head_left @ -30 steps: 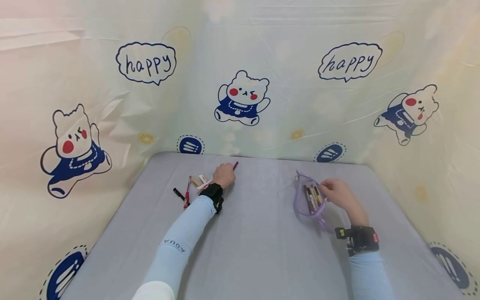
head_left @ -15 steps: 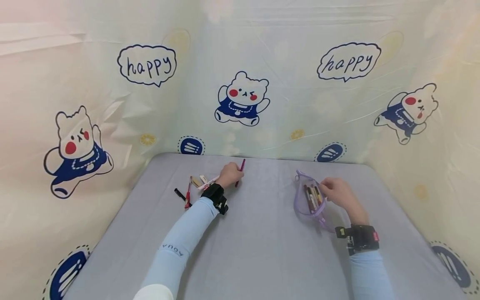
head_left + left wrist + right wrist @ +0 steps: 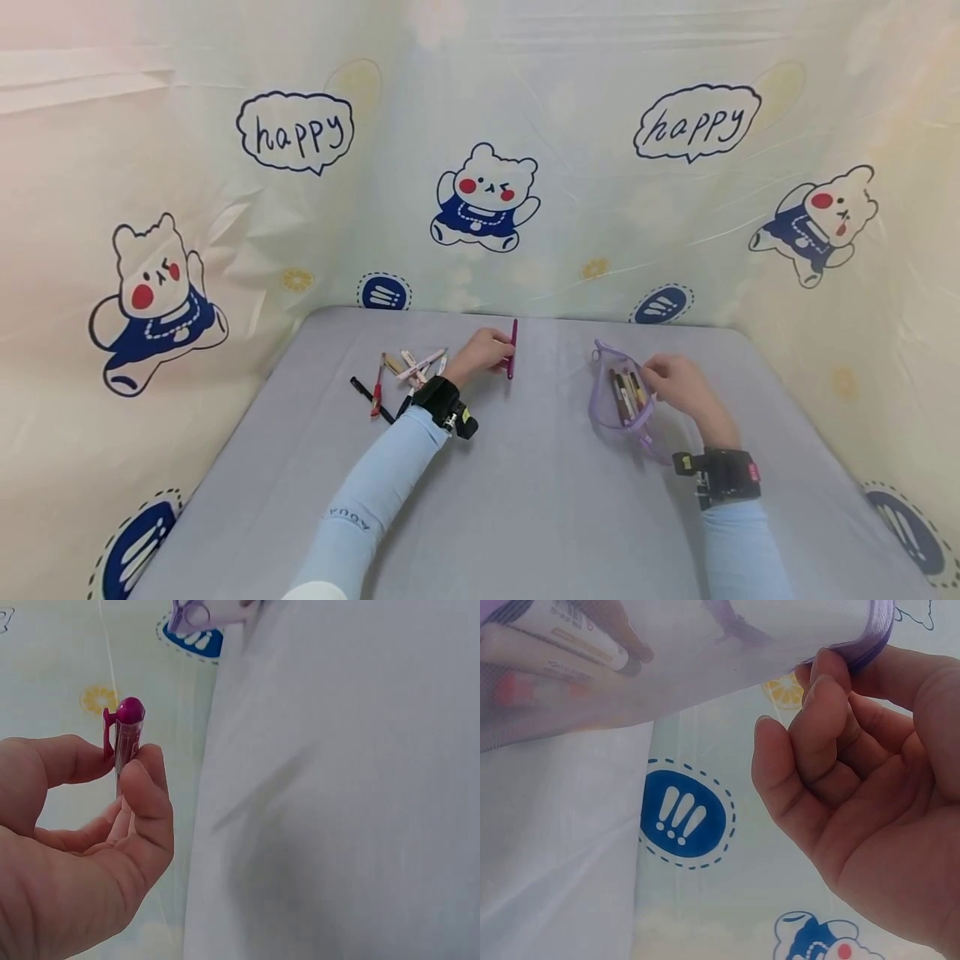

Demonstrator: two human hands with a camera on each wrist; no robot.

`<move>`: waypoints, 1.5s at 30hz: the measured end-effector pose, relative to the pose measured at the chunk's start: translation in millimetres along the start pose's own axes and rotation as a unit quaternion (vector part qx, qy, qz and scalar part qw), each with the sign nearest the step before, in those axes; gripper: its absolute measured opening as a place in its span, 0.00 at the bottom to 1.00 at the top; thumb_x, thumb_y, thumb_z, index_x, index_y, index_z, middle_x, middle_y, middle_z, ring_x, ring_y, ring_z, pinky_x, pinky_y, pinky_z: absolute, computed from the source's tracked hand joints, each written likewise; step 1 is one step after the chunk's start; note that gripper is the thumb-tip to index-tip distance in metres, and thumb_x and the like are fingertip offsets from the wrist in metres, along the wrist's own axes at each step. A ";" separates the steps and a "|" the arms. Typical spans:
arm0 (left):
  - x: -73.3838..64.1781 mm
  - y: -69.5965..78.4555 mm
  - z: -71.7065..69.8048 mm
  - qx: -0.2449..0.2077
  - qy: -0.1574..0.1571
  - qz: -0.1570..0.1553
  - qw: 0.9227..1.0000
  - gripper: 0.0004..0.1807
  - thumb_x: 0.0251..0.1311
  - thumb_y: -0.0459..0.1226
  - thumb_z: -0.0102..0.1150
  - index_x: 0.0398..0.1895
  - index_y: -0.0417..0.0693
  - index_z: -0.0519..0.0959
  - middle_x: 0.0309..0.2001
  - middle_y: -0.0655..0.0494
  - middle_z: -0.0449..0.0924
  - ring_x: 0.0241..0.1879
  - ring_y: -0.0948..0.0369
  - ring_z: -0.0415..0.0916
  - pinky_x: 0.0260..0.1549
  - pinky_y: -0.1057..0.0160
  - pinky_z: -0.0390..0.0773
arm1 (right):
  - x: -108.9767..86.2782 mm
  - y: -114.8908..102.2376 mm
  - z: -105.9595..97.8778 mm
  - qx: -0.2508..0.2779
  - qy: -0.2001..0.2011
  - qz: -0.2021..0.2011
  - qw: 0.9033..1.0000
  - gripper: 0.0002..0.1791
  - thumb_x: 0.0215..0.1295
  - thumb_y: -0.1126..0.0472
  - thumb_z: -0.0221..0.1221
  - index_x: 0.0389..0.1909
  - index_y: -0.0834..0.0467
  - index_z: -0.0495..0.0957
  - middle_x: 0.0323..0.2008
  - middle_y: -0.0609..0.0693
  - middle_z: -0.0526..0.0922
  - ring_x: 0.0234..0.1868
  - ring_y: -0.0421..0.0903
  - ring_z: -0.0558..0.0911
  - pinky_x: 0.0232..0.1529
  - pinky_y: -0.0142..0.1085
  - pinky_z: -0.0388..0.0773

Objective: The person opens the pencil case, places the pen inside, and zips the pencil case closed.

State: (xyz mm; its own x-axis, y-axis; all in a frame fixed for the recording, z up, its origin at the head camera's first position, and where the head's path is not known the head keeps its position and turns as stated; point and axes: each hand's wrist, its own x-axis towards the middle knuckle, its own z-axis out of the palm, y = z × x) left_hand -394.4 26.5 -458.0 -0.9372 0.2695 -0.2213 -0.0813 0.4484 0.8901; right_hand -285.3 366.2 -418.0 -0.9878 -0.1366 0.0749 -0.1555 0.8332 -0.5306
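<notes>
My left hand [image 3: 483, 352] pinches a magenta pen [image 3: 513, 350] between thumb and fingers, raised over the table. In the left wrist view the pen's clip and rounded end [image 3: 130, 712] stick up past the fingertips. On the right, my right hand [image 3: 675, 387] pinches the edge of a see-through purple pencil pouch [image 3: 600, 408], whose mouth is spread wide. Several pens [image 3: 626, 396] lie inside the pouch. The right wrist view shows the thumb and index finger gripping the purple rim [image 3: 874, 649], with a white-barrelled pen [image 3: 577, 634] behind the mesh.
Left of my left hand several pens lie loosely together: a black pen [image 3: 362, 388], a red one [image 3: 377, 400] and a pale pink one [image 3: 420, 364]. A grey cloth covers the table [image 3: 540, 500]. A printed curtain [image 3: 570, 167] hangs behind it.
My left hand has moved right, away from the loose pens, carrying the magenta pen, which now stands more upright in view. The right hand and the pouch stay in place.
</notes>
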 end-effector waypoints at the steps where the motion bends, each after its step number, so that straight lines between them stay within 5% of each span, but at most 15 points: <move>1: -2.1 1.5 2.7 -0.006 -0.006 0.002 1.000 0.16 0.67 0.38 0.57 0.52 0.38 0.77 0.41 0.44 0.82 0.32 0.57 0.80 0.30 0.65 0.82 | 0.1 -0.1 -0.2 -0.002 0.000 0.001 1.000 0.14 0.71 0.61 0.53 0.45 0.68 0.80 0.36 0.59 0.85 0.34 0.48 0.82 0.32 0.36 0.79; 17: -16.0 17.6 50.0 -0.072 -0.053 0.012 0.996 0.16 0.67 0.39 0.59 0.52 0.40 0.76 0.40 0.45 0.82 0.32 0.56 0.83 0.32 0.63 0.84 | 0.6 0.3 0.8 -0.005 0.000 -0.007 1.000 0.14 0.70 0.62 0.53 0.44 0.68 0.80 0.34 0.59 0.85 0.32 0.47 0.82 0.31 0.37 0.79; 32: -32.3 26.7 112.4 -0.102 -0.123 0.034 0.987 0.15 0.65 0.35 0.59 0.51 0.36 0.78 0.36 0.47 0.84 0.32 0.57 0.84 0.31 0.62 0.84 | -4.1 0.6 6.2 -0.002 -0.010 0.002 1.000 0.13 0.71 0.60 0.53 0.43 0.66 0.80 0.36 0.60 0.86 0.32 0.46 0.82 0.32 0.36 0.79; 41: -29.9 27.8 146.7 -0.145 -0.103 -0.003 0.984 0.08 0.61 0.34 0.63 0.42 0.41 0.81 0.35 0.49 0.84 0.32 0.56 0.83 0.33 0.60 0.84 | -9.0 -2.0 12.3 -0.001 -0.019 0.011 1.000 0.14 0.71 0.59 0.53 0.43 0.65 0.80 0.36 0.58 0.86 0.34 0.46 0.82 0.32 0.36 0.79; 45: -29.0 30.3 152.5 -0.161 -0.112 0.006 0.981 0.09 0.65 0.38 0.59 0.42 0.43 0.82 0.35 0.52 0.85 0.34 0.58 0.83 0.36 0.60 0.84 | -8.8 -0.8 13.8 0.004 -0.015 0.008 1.000 0.13 0.70 0.60 0.54 0.43 0.66 0.81 0.35 0.58 0.86 0.32 0.45 0.82 0.31 0.36 0.79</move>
State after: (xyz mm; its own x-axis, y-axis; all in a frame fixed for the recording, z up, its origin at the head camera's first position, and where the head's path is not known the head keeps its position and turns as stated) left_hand -317.9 162.2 -485.4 -0.8431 0.4703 -0.2606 -0.2078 0.1621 0.9646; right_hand -276.3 359.4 -429.9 -0.9893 -0.1397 0.0423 -0.1404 0.8312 -0.5380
